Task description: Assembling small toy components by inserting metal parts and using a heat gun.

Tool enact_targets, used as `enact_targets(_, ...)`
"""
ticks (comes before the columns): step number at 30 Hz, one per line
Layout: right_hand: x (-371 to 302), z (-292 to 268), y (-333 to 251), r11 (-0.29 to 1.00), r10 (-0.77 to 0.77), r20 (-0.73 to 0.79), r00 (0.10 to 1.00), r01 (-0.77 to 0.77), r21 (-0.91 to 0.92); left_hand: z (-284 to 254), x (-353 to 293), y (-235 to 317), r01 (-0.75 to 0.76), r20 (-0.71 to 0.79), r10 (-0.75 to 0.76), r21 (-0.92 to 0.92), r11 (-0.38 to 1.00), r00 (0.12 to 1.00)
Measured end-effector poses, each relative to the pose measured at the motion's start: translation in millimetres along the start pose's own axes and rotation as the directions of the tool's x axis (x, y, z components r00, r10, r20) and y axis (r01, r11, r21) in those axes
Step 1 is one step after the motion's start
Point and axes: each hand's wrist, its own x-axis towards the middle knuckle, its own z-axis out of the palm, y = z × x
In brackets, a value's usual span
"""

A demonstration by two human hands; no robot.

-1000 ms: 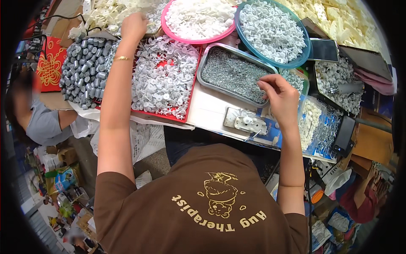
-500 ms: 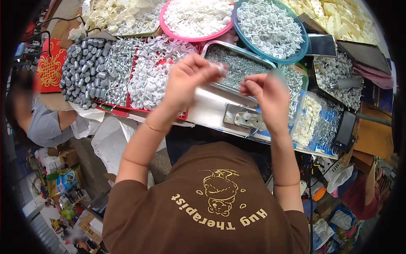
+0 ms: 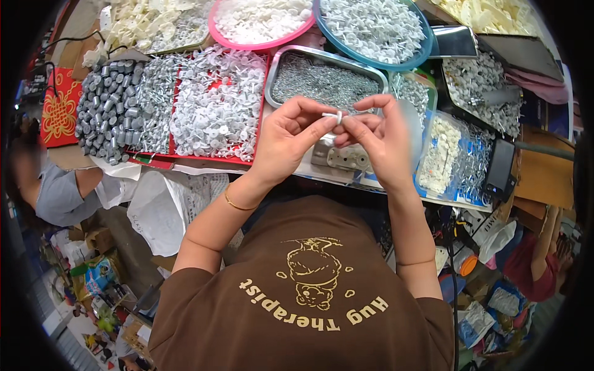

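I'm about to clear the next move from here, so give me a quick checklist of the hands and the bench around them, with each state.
1. Left hand gripping the small white piece: ok, at the fingertips.
2. Right hand at the same piece: ok, its fingertips are right beside it.
3. Metal pin between the right fingertips: cannot tell; too small and partly covered.
4. Pale block fully in view: not ok, the hands partly hide it.
5. Metal tray holding small metal pins: ok, many are visible.
6. White flat-headed pieces available: ok, heaped at the left.
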Motion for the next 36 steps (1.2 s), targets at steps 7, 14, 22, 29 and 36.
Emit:
enact_targets(7,-29,-20,-7,0.912,-0.183,-0.115,0.976,0.125,-0.392,-5,-30,-1,-0.553,0.449,0.325,0.71,0.436,0.832)
enact_targets(14,-37,-20,4,0.393,-0.278,0.335,0.9,0.424,-0.816,2,-42,-30,-0.574,0.528,0.341,0.818,0.041,0.778)
enact_targets(22,-26,-15,-4,0.202,-0.066,0.406,0.912,0.41,-0.889,13,-31,-8,-0.346,0.285,0.261,0.911,0.227,0.922)
enact_targets(29,-19,-22,-10,0.308,0.111,0.397,0.911,0.349,-0.885,11,-20,2,-0.339,0.324,0.099,0.898,0.282,0.941)
enact_targets(36,-8,-90,-45,0.475,-0.39,-0.111,0.914,0.097,-0.875,-167,-30,75,0.268,-0.111,0.584,0.945,-0.189,0.804)
